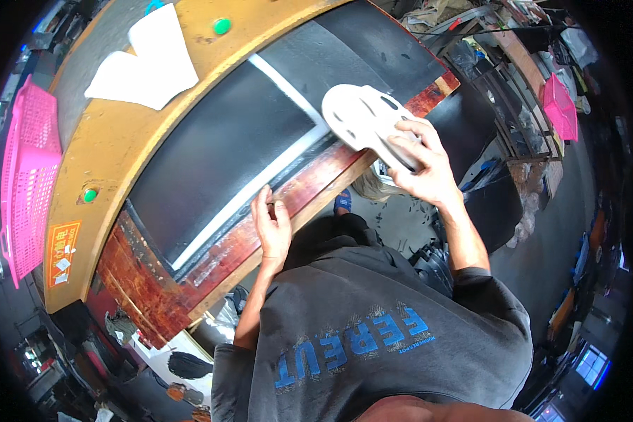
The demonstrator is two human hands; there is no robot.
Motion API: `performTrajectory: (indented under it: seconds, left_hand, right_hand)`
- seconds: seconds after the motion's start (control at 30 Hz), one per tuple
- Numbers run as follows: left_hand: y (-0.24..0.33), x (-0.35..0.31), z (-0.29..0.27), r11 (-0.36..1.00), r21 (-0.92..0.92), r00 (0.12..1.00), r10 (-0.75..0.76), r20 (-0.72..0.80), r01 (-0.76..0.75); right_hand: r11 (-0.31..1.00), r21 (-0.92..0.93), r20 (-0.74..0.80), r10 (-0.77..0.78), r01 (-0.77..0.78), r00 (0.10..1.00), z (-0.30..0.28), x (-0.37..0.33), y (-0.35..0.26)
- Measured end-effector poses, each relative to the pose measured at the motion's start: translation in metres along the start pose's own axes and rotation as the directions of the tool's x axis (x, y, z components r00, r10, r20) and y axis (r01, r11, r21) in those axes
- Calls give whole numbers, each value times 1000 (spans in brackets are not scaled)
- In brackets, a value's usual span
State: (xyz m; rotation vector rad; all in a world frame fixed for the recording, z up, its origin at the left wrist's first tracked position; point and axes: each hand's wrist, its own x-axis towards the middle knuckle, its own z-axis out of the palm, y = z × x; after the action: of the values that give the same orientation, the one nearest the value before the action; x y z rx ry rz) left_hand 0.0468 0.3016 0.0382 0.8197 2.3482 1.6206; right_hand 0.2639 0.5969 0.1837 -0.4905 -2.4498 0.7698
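Observation:
My right hand grips a white sole-shaped piece with rounded cutouts, its fingers wrapped over the near end. The piece is over the right part of a black sheet; I cannot tell whether it touches the sheet. White bands run along the sheet's near edge and across it. Nearer me, my left hand is at the worn red-brown board edge, fingers loosely bent, thumb apart, with nothing visible in it.
A yellow machine beam with green buttons spans the far side, white sheets lying on it. A pink basket is at the left, another pink basket at the right beside a cluttered metal rack.

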Motion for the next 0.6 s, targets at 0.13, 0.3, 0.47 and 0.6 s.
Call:
performTrajectory:
  seconds: [0.13, 0.3, 0.47, 0.6]
  left_hand:
    - [-3, 18, -90, 973, -220, 997, -72, -33, 63]
    - [10, 35, -186, 984, -177, 996, -29, -81, 14]
    - [43, 48, -225, 930, 196, 943, 279, 181, -312]
    - [49, 53, -221, 950, 220, 929, 138, 343, -222]
  right_hand:
    - [915, -224, 191, -297, 336, 936, 40, 26, -88]
    - [861, -107, 366, -431, 498, 825, 107, 37, -167]
    - [857, -53, 500, -421, 512, 757, 156, 27, -212]
    - [865, 9, 538, -427, 501, 727, 174, 19, -230]
